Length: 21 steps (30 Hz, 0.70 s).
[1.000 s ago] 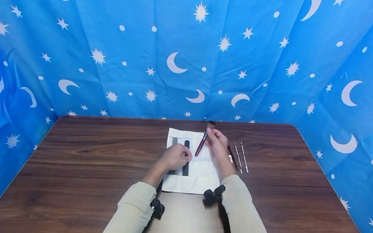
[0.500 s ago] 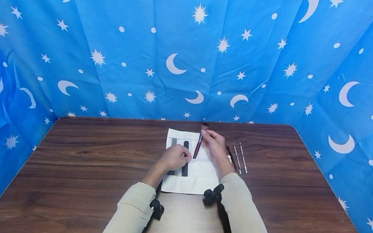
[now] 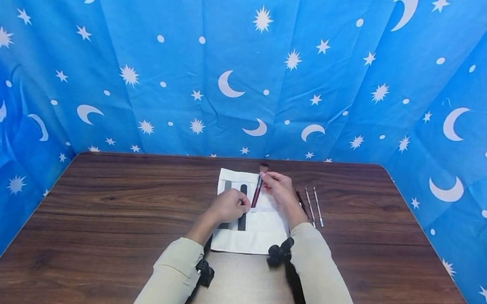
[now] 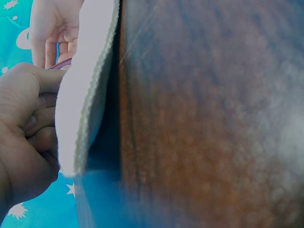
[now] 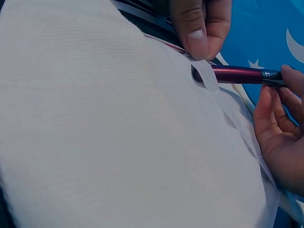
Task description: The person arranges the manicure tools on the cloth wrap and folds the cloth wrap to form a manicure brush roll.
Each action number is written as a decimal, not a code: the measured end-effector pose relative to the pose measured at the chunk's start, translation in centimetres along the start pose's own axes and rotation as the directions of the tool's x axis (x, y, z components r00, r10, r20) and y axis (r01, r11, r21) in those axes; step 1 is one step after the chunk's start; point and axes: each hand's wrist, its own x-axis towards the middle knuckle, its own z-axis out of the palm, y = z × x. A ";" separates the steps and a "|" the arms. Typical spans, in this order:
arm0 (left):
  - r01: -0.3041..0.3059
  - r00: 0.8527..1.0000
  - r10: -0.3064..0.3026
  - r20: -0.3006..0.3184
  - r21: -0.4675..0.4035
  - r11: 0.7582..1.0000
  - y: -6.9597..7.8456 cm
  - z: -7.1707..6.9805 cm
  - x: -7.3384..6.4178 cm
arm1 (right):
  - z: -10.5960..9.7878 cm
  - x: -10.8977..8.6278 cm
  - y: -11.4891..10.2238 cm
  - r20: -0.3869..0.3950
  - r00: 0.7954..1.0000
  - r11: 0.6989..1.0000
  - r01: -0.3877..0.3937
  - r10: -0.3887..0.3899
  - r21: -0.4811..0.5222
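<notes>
Right wrist view shows the right hand (image 5: 286, 145), its narrow grip holding a red-handled brush (image 5: 237, 74) whose handle end sits under a white elastic loop (image 5: 208, 77) on the cloth case (image 5: 104, 123), while the left hand (image 5: 194, 23) pinches that loop, and silver tools (image 3: 319, 207) lie nearby on the tabletop (image 3: 133, 195).

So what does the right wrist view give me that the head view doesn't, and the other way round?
Only the right wrist: a clear look at the white elastic loop, with the brush running under it by its handle end and the left hand pinching beside it.

Only the head: the bristles, two thin metal tools on the table, and the pale sleeves.

Both: the two hands, the brush's handle, the white pouch and the blue backdrop.
</notes>
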 end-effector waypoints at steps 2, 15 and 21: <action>-0.007 1.000 0.007 -0.003 0.007 1.000 0.0 0.0 0.0 | 0.0 0.0 -0.2 0.012 1.000 0.999 -0.013 0.013 -0.030; -0.005 1.000 0.005 0.003 -0.026 1.000 -0.1 0.0 0.1 | 0.2 -0.1 -0.8 0.067 0.994 0.987 -0.080 0.090 -0.137; -0.006 1.000 0.006 0.003 -0.031 1.000 -0.1 0.0 0.0 | 0.3 -0.3 -1.0 0.070 0.990 0.966 -0.099 0.119 -0.239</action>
